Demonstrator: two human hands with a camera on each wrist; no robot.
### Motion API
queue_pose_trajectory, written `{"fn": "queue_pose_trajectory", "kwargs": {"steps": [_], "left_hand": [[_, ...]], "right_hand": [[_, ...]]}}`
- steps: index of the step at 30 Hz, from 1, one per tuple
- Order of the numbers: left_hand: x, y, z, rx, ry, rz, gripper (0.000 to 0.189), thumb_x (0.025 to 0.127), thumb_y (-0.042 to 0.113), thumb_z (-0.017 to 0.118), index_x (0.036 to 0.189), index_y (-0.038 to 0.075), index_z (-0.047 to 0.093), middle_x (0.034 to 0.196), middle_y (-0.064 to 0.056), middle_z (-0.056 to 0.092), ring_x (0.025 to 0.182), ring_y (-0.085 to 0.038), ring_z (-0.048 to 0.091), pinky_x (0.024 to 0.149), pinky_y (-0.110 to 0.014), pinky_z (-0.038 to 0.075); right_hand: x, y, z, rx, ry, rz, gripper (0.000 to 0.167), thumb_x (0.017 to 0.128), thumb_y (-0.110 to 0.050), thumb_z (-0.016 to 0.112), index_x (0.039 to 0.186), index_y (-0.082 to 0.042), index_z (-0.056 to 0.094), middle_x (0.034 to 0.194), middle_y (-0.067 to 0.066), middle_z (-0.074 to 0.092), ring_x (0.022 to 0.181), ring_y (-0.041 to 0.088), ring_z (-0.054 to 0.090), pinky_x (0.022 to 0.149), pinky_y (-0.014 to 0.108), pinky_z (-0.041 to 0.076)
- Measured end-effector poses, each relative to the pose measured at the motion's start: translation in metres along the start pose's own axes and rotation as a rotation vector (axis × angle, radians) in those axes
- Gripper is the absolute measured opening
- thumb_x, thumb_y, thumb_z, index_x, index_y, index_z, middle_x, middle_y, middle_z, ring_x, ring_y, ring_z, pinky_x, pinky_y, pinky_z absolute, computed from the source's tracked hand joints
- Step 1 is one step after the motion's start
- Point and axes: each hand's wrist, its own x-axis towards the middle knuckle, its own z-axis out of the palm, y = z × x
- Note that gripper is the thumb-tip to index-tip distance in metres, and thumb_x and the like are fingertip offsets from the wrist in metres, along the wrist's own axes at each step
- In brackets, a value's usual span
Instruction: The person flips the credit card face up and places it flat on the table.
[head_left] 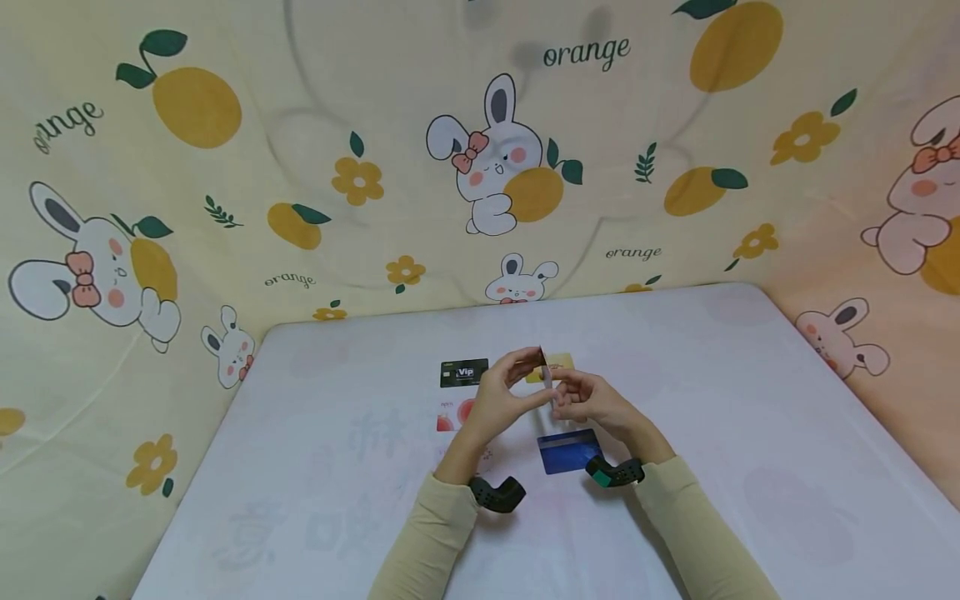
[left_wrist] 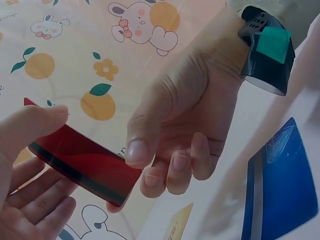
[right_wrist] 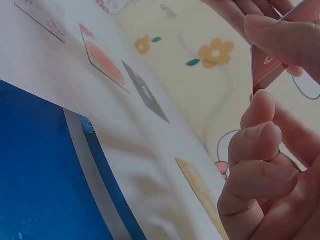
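Note:
A red card (left_wrist: 82, 162) with a dark stripe is held up between both hands, seen nearly edge-on in the head view. My left hand (head_left: 501, 402) pinches one end, its thumb on the striped face and the fingers behind. At the other end, my right hand (head_left: 600, 407) pinches the corner between thumb and index finger, the remaining fingers curled. Beneath the hands lies a blue card (head_left: 568, 454) with a grey stripe, close to the right wrist. A gold card (head_left: 562, 362) lies just beyond the hands, partly hidden by them.
Left of the hands lie a black card (head_left: 463, 373) marked Vip and a white card (head_left: 452, 414) with red shapes. A pale patterned card (right_wrist: 42, 17) is mostly covered by the left arm in the head view. Printed cloth (head_left: 405, 100) hangs behind the white table (head_left: 300, 467).

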Motion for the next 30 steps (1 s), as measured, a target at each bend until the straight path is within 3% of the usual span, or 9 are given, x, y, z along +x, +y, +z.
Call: {"fn": "queue_pose_trajectory", "kwargs": {"steps": [15, 30], "left_hand": [[0.0004, 0.0014, 0.0003, -0.026, -0.004, -0.003, 0.057, 0.085, 0.009, 0.072, 0.137, 0.007, 0.049, 0.133, -0.017, 0.059, 0.128, -0.028, 0.055, 0.111, -0.039, 0.042], [0.0025, -0.0027, -0.0005, 0.011, -0.006, 0.012, 0.055, 0.085, 0.012, 0.073, 0.136, 0.008, 0.051, 0.134, -0.014, 0.059, 0.127, -0.026, 0.056, 0.112, -0.040, 0.041]], "right_hand": [[0.0003, -0.0013, -0.0024, -0.063, 0.012, -0.003, 0.061, 0.082, -0.002, 0.070, 0.136, 0.007, 0.042, 0.080, -0.009, 0.056, 0.064, 0.002, 0.048, 0.055, 0.016, 0.039], [0.0039, -0.0055, -0.0013, -0.133, 0.017, 0.022, 0.064, 0.081, -0.005, 0.073, 0.137, 0.006, 0.042, 0.081, -0.006, 0.054, 0.066, 0.004, 0.048, 0.053, 0.018, 0.039]]}}
